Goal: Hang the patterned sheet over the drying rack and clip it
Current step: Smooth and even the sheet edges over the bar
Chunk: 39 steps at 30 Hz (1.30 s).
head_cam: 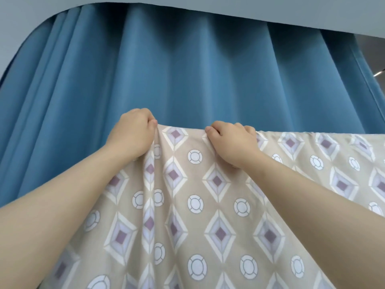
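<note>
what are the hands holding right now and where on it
Both hands grip the patterned sheet along its top edge: the left hand at its bunched left end, the right hand a little further along.

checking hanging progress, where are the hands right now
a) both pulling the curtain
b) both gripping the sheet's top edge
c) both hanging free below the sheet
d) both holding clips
b: the left hand and right hand both curl over the top edge of the sheet.
</note>
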{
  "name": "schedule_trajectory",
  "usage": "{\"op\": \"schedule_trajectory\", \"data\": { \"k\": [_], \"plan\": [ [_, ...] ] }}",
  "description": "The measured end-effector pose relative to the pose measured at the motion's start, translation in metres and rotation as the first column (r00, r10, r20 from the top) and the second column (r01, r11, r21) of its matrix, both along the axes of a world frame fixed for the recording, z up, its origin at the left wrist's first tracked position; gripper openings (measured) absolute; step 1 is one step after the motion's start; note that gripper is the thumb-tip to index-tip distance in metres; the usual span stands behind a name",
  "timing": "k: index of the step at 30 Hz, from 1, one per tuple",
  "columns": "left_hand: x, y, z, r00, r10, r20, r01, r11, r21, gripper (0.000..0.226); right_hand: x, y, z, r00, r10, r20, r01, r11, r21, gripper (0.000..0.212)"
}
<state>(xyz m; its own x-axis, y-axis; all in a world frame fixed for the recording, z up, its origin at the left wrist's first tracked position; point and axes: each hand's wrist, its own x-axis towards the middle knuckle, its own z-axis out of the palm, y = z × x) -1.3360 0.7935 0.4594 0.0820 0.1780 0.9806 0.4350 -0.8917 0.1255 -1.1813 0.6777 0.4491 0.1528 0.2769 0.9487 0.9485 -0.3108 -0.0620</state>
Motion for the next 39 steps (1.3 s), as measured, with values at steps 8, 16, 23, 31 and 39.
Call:
{"op": "schedule_trajectory", "data": {
  "k": [8, 16, 23, 31, 39],
  "plan": [
    [-0.010, 0.018, -0.010, 0.959, -0.280, 0.044, 0.279, 0.907, -0.316, 0.041, 0.007, 0.001, -0.004, 1.000, -0.022, 0.018, 0.022, 1.000, -0.002, 0.038],
    [-0.034, 0.010, -0.013, 0.983, -0.181, 0.041, 0.184, 0.929, -0.322, 0.025, -0.036, 0.025, -0.008, 0.991, 0.055, 0.119, -0.055, 0.998, -0.007, 0.034],
    [-0.060, 0.015, -0.017, 0.981, 0.187, 0.052, -0.185, 0.982, -0.045, 0.025, -0.042, 0.029, -0.008, 0.991, 0.037, 0.129, -0.043, 0.998, 0.045, 0.034],
    [-0.063, 0.013, -0.031, 0.994, 0.089, 0.062, -0.078, 0.984, -0.162, 0.027, -0.046, 0.026, -0.006, 0.995, 0.006, 0.101, -0.009, 0.999, 0.031, 0.035],
    [-0.048, 0.009, -0.025, 0.997, -0.078, 0.019, 0.080, 0.934, -0.348, 0.017, -0.047, 0.021, -0.009, 0.995, 0.005, 0.101, -0.005, 1.000, 0.006, 0.035]
  ]
}}
